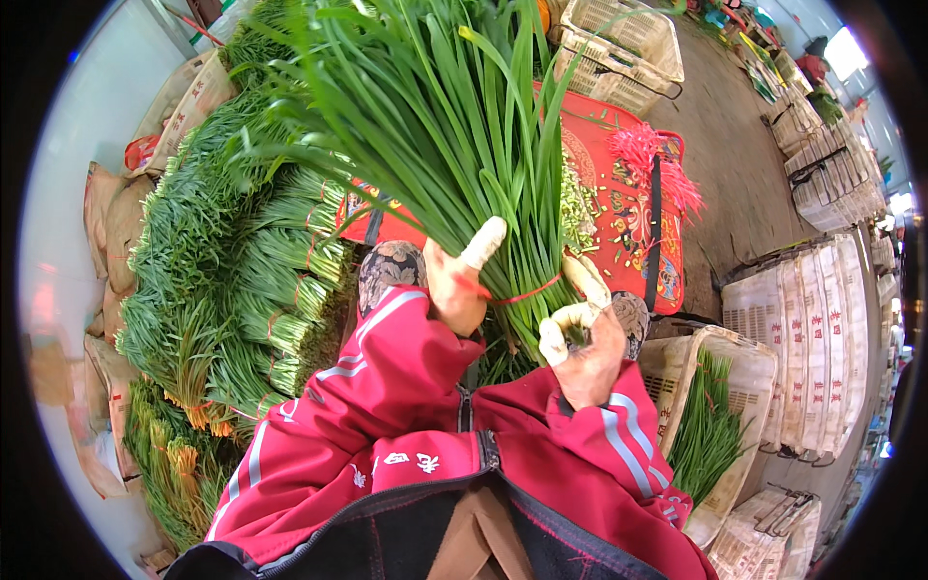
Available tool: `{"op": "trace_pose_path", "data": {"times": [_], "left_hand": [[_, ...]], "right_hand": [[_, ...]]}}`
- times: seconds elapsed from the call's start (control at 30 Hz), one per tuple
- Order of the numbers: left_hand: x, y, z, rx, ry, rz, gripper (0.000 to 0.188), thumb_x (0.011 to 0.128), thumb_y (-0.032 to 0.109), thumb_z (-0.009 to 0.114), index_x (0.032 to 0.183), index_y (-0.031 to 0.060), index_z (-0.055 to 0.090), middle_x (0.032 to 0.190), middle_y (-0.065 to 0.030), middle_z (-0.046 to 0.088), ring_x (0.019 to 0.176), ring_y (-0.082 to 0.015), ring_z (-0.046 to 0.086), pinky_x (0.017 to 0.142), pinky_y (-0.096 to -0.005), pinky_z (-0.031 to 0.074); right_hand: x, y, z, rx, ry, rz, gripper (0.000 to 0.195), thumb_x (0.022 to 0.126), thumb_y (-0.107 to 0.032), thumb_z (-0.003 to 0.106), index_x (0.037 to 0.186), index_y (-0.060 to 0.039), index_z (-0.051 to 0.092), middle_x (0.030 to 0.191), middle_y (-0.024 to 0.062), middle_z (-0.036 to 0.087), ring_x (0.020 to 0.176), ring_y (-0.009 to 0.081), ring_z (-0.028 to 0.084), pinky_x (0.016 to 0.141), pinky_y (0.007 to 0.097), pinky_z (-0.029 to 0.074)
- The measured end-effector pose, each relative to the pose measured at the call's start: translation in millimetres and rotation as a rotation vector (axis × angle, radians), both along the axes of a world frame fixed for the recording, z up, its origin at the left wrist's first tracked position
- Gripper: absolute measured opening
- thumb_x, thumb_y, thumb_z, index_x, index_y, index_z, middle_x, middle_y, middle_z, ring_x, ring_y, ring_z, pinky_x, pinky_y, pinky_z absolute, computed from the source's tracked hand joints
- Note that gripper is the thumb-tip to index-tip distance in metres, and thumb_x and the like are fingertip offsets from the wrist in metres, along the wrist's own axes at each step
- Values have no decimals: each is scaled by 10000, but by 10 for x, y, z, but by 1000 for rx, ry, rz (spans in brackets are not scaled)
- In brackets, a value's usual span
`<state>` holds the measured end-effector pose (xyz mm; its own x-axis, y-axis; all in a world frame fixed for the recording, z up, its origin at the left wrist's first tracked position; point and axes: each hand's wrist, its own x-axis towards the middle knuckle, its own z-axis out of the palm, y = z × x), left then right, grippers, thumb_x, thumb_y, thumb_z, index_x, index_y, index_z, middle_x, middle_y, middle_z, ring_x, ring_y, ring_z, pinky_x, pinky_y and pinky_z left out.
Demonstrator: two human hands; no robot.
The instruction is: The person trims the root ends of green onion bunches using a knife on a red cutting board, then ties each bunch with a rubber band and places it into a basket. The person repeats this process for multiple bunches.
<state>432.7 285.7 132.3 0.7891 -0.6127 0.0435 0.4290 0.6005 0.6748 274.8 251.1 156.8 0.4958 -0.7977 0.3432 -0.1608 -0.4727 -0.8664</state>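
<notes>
A large bunch of green garlic chives (464,138) fans out in front of me, its leaves pointing away and its stem ends towards my lap. My left hand (464,286) grips its left side, with white covering on the thumb. A thin red tie (529,292) crosses the stems from beside my left hand to the right edge of the bunch. My right hand (587,333) is at the stem ends on the right, fingers curled, with pale coverings on several fingertips; whether it pinches stems or the tie I cannot tell. Behind the bunch lies a red patterned cloth (605,145) with cut stem pieces (576,203).
Tied chive bundles (290,290) are piled on the left beside a white wall. Pink ties (656,163) lie on the red cloth. A plastic crate (623,51) stands ahead; another crate (754,362) holding chives is at right, near stacked crates (805,326).
</notes>
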Motion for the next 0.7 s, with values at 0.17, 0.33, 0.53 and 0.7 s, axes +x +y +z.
{"op": "trace_pose_path", "data": {"times": [0.17, 0.33, 0.53, 0.7], "left_hand": [[367, 24, 95, 36, 374, -285, 338, 886, 171, 631, 1170, 8, 546, 1067, -139, 655, 908, -289, 667, 790, -442, 565], [536, 46, 24, -37, 350, -251, 367, 887, 218, 639, 1196, 42, 549, 1094, -94, 654, 951, -253, 654, 842, -429, 542], [426, 21, 6, 59, 323, -270, 328, 921, 257, 581, 1134, 8, 606, 1076, -128, 669, 946, -260, 657, 885, -407, 515], [450, 45, 14, 116, 383, -348, 275, 884, 197, 632, 1096, 24, 609, 993, -117, 684, 863, -251, 675, 777, -403, 557]], "right_hand": [[-420, -105, 461, 315, -304, 462, 174, 716, -73, 669, 852, 21, 615, 1314, 236, 518, 1177, 288, 506, 912, 370, 402], [-542, -204, 898, 426, 169, 725, 183, 737, -5, 709, 914, -1, 663, 1105, 134, 623, 881, 226, 621, 781, 315, 478], [-79, -173, 472, -505, 310, 381, 313, 721, -51, 709, 1031, -54, 666, 913, 100, 599, 837, 284, 583, 712, 371, 470], [25, -276, 509, -953, 351, 578, 291, 683, -186, 652, 959, -96, 678, 929, 22, 607, 864, 179, 579, 629, 316, 373]]}}
